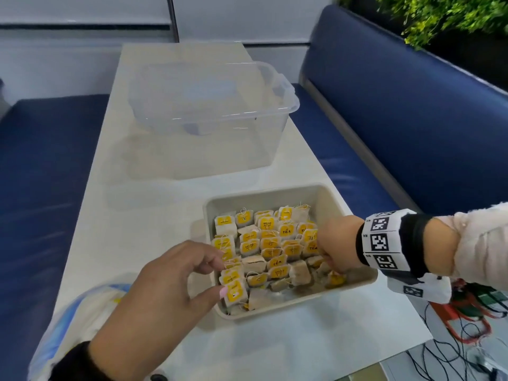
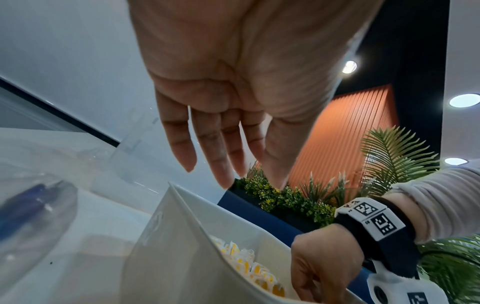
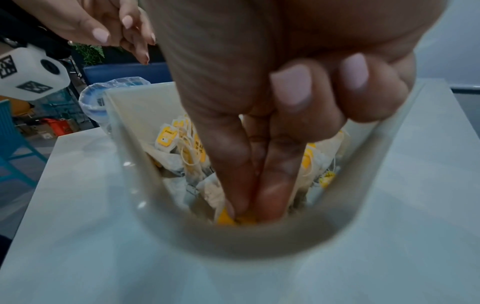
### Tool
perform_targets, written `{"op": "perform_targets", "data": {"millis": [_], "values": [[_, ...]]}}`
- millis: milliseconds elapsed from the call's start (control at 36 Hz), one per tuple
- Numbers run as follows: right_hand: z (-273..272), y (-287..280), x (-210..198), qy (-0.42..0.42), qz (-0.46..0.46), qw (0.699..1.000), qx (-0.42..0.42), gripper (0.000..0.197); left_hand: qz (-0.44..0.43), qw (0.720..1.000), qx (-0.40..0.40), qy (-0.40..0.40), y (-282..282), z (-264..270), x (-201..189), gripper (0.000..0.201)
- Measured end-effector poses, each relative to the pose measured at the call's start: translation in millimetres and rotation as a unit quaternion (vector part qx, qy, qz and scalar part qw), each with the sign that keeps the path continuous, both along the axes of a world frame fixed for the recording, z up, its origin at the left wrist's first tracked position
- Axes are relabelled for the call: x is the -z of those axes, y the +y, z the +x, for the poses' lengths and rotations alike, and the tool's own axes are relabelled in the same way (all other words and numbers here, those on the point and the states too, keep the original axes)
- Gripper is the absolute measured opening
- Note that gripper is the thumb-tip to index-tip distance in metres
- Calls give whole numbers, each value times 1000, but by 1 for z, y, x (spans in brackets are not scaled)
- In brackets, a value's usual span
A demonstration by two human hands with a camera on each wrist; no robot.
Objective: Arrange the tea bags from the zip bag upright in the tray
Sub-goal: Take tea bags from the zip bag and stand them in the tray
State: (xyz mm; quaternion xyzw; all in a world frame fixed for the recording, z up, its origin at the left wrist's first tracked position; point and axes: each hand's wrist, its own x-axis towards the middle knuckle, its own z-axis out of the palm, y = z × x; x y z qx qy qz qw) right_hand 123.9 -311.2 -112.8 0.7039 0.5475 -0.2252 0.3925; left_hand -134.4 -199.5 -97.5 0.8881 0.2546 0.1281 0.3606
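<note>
A beige tray [image 1: 275, 192] holds several tea bags [image 1: 275, 243] with yellow tags, most of them upright in rows. My right hand [image 1: 330, 266] reaches down into the tray's near right corner. In the right wrist view its thumb and forefinger [image 3: 246, 214] pinch a yellow-tagged tea bag [image 3: 226, 219] against the tray wall [image 3: 233, 242]. My left hand [image 1: 221, 276] hovers at the tray's left edge with fingers spread and loose, its thumb touching a tag. The zip bag [image 1: 82, 312] lies at the near left, partly under my left forearm.
A clear plastic box [image 1: 209, 105] with a lid stands at the back of the white table [image 1: 154, 215]. Blue benches run along both sides. Cables and a red tool lie on the floor at the lower right [image 1: 467, 320].
</note>
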Motion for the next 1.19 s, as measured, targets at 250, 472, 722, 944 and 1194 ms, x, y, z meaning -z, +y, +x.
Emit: {"op": "perform_targets", "data": {"millis": [250, 472, 722, 944, 1194], "values": [[-8, 2, -24, 19, 59, 997, 39, 11, 8, 992, -124, -6, 35, -51, -15, 31], [-64, 41, -82, 135, 288, 947, 56, 8, 58, 974, -196, 101, 53, -125, 9, 40], [-199, 95, -50, 330, 344, 879, 14, 16, 3, 967, -182, 178, 36, -140, 45, 47], [-257, 116, 16, 257, 180, 947, -72, 47, -5, 976, -175, 128, 29, -144, 51, 62], [-256, 116, 29, 256, 219, 941, -27, 21, -19, 976, -184, 115, 29, -149, 56, 65]]}}
